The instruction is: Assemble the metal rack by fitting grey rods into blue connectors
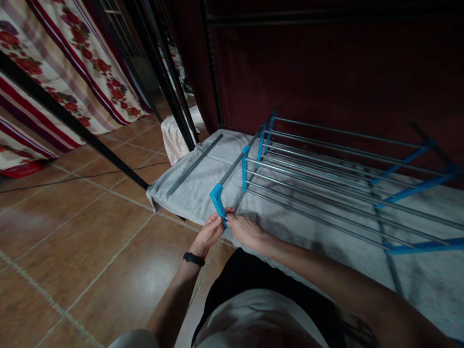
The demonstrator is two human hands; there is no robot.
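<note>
A drying rack of several grey metal rods (326,164) with blue plastic connectors lies on a grey cloth (195,188) spread over the tiled floor. My left hand (210,232), a black band on its wrist, and my right hand (244,229) both pinch the lower end of the nearest blue corner connector (217,198). A grey rod runs up and away from that connector to further blue pieces (245,166). A loose grey rod (195,164) lies on the cloth to the left, apart from the rack.
Black metal frame bars (72,121) slant across the left and back. Floral red-and-white fabric (72,53) hangs at the upper left. A dark red curtain (326,63) fills the back. A pale striped cloth (174,137) lies by the bars. Brown floor tiles (83,241) spread to the left.
</note>
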